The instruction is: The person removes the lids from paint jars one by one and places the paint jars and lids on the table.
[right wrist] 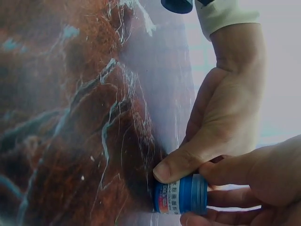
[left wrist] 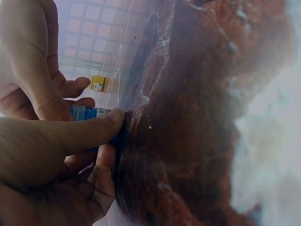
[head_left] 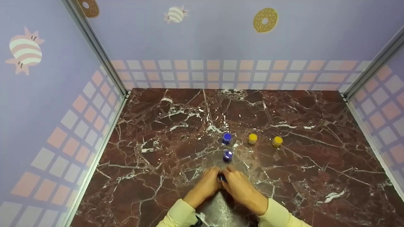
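A small blue paint jar [right wrist: 173, 197] with a printed label stands on the table between both hands; in the head view only a dark bit of it [head_left: 222, 177] shows. My left hand [head_left: 206, 183] holds its lower body, the thumb lying across the label in the right wrist view. Fingers of my right hand [head_left: 239, 186] grip the ribbed lid end [right wrist: 200, 194]. Just beyond the hands stands a purple-blue jar [head_left: 228, 155], with a blue jar [head_left: 227, 138] behind it. Two yellow jars [head_left: 252, 138] [head_left: 277, 141] stand upright to the right.
The dark red marbled tabletop [head_left: 151, 183] has white veins. Pale purple panels with checked borders enclose it: a back wall [head_left: 214, 37], a left wall [head_left: 47, 104] and a right wall [head_left: 386, 91]. Metal strips run along the corners.
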`<state>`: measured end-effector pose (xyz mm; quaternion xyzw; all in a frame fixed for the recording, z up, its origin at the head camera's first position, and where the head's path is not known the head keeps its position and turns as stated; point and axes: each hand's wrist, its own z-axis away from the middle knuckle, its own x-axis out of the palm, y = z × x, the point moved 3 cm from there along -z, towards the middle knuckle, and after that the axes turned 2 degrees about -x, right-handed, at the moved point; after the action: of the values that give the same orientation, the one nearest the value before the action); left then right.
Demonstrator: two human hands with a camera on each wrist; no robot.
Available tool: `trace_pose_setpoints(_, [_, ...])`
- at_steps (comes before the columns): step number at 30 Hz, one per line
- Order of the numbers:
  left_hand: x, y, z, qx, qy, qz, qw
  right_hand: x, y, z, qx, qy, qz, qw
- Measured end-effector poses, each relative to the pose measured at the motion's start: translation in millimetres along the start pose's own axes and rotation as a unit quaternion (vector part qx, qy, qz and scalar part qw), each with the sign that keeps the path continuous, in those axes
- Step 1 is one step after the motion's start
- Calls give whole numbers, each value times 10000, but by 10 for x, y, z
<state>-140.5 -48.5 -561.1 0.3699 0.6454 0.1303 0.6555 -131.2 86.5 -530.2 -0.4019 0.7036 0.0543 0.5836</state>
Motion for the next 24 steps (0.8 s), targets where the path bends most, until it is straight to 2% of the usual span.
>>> trace_pose_setpoints(3, [-5, 2, -3, -50, -34, -14, 10000, -9, -4, 0, -250, -45, -9, 9997])
trace_pose_setpoints(8, [0, 9, -4, 58, -17, -140, 9999, -20, -9, -1, -545, -106, 201, 9983])
trace_pose_setpoints(13, [7, 20, 3, 15, -72, -209, 9998, -15, 14, 8, -709, -196, 294, 9969])
trace_pose_setpoints(17, [-8, 27, 11, 115, 11, -208, 9997, -10, 30, 20, -801, -311, 254, 9960])
trace_pose_setpoints(24, [19, -9, 9, 106, 5, -75, 9999, -19, 82, 31, -1653, -349, 504, 9843])
